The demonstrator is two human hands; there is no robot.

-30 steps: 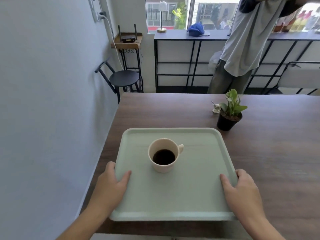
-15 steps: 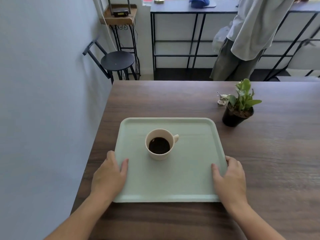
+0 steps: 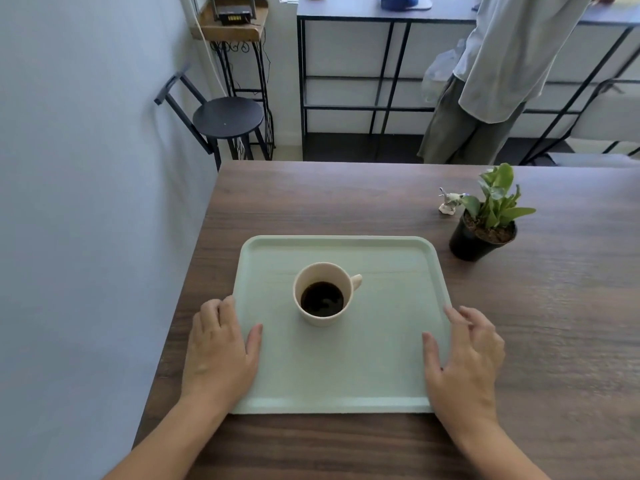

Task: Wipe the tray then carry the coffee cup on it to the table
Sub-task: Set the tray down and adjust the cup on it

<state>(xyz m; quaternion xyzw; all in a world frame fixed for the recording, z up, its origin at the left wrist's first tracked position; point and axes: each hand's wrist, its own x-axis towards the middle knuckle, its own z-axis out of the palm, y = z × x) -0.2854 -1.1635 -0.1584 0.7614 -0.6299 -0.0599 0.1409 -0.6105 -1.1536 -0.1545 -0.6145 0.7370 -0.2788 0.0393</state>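
Tray [image 3: 381, 368], pale green, lies flat on the brown wooden table [image 3: 554, 341], close to the table's left edge; the left hand [image 3: 220, 351] sits at its near left side with the thumb lying on the tray floor and the fingers down along the outer rim, so it looks like it is gripping the tray's edge; the right hand [image 3: 465, 362] is at the near right side with its thumb on the tray floor, but its fingers are spread apart and lifted, not closed on anything. A cream coffee cup [image 3: 323, 294] stands upright a bit left of the tray's middle; it has dark coffee inside and its handle points right. Past the tray's far right corner stands a small plant [image 3: 488, 216] in a black pot, just beside a tiny white figure [image 3: 448, 202]. Beyond the table stands a black stool [image 3: 227, 117] by the wall; another person [image 3: 498, 74] stands at a long dark counter [image 3: 346, 12].
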